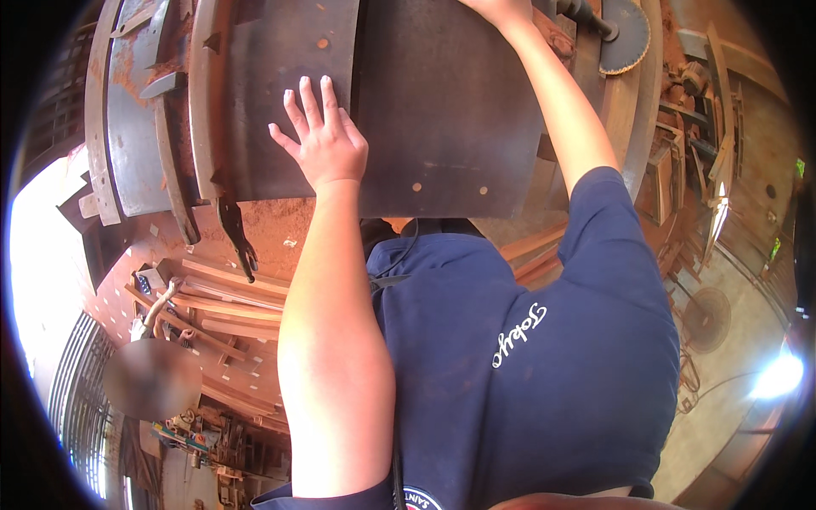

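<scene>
My left hand (pixel 321 146) lies with its fingers spread on a dark, smooth machine table (pixel 442 119), close to a long straight seam in its surface. Nothing is in that hand. At the top edge, my right hand (pixel 501 10) reaches over the far part of the table. Its fingers are cut off by the picture's edge, so what they touch is hidden. Right of it, a round toothed saw blade (pixel 625 38) sits on a shaft. A hammer (pixel 166 93) with a wooden handle lies left of my left hand, beyond a wooden rail (pixel 208 102).
A dark metal tool (pixel 234 234) juts over the table's near left edge. Sawdust (pixel 272 225) covers the floor below. Long boards (pixel 229 306) lie behind at left, near another person's arm (pixel 157 310). Wood scraps and frames (pixel 667 170) are piled at right.
</scene>
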Demonstrator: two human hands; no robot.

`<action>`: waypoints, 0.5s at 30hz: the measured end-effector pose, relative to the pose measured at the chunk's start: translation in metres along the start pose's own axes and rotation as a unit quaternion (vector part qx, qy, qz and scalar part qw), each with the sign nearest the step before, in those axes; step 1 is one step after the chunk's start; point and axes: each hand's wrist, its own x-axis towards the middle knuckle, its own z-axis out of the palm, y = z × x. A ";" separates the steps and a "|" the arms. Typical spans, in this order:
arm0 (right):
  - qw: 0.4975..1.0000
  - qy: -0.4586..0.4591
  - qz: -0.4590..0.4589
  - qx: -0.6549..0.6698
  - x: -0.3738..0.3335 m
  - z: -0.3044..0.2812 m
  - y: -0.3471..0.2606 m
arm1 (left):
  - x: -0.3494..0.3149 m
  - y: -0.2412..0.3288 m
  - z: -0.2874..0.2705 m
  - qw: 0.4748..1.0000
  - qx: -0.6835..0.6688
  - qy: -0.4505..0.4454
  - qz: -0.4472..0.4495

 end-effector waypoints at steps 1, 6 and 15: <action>1.000 0.009 0.002 -0.002 0.000 -0.002 0.000 | 0.001 0.001 0.000 1.000 0.001 0.001 0.005; 0.999 0.032 -0.032 -0.005 -0.042 0.001 -0.017 | -0.002 -0.002 0.003 1.000 0.008 -0.001 -0.004; 0.984 -0.144 -0.082 0.060 -0.225 -0.073 -0.079 | 0.000 -0.003 0.004 1.000 -0.011 0.001 -0.007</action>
